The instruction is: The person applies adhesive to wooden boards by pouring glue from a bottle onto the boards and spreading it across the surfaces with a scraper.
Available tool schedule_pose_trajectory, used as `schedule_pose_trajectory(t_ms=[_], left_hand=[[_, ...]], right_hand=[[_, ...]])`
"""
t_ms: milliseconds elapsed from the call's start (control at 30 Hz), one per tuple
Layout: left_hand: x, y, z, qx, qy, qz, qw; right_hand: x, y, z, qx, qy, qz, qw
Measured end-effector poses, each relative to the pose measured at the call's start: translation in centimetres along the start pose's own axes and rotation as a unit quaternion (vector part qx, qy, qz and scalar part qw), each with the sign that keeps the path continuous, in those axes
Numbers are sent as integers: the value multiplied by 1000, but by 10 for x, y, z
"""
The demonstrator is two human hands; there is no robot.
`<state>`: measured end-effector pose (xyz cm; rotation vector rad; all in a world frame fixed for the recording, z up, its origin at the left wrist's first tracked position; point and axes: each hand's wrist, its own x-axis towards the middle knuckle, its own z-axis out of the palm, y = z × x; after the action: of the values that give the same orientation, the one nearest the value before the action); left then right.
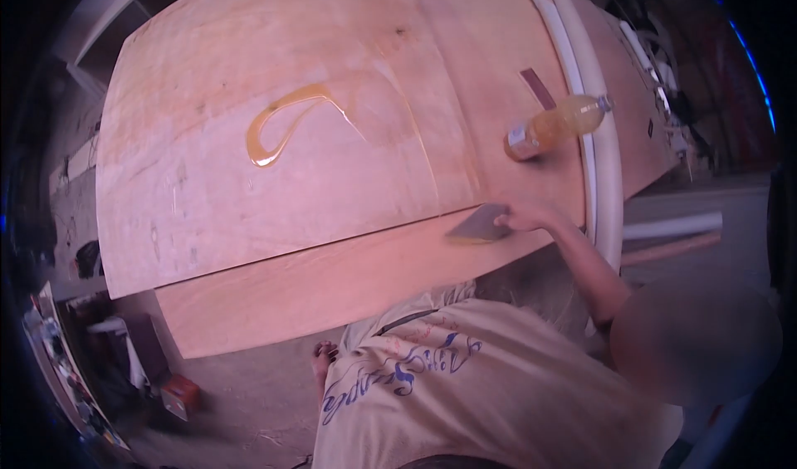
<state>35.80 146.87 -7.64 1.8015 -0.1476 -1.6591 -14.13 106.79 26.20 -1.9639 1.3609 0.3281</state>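
Observation:
My right hand point(526, 215) grips a flat grey spreader point(480, 224) with a pale yellowish edge, held at the near edge of a large plywood sheet point(191, 195). A looped puddle of amber, glue-like liquid point(259, 141) lies on the sheet, and a thin streak of it runs along the right part. Beyond my right hand, a clear plastic bottle point(554, 127) of yellowish liquid lies tilted or on its side. My left hand point(325, 353) hangs low beside my shirt, away from the sheet, its fingers loosely bent and apart with nothing seen in them.
Under the top sheet, another board point(274, 299) sticks out toward me. A long pale roll or strip point(599, 137) crosses the right side, near a small dark red strip point(538, 88). An orange box point(180, 394) sits on the floor at lower left.

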Motion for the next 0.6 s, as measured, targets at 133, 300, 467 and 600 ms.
schedule_pose_trajectory(t_ms=[133,300,467,600], left_hand=[[-12,-6,10,-26,26,-7,999],[-28,-9,8,-53,53,-2,997],[-75,1,24,-77,86,32,993],[-91,-23,31,-163,220,-44,961]], right_hand=[[24,-61,-129,73,264,10,962],[193,-13,-206,-30,281,-114,952],[338,10,-209,-191,293,-61,935],[390,2,-259,-264,269,-64,924]])
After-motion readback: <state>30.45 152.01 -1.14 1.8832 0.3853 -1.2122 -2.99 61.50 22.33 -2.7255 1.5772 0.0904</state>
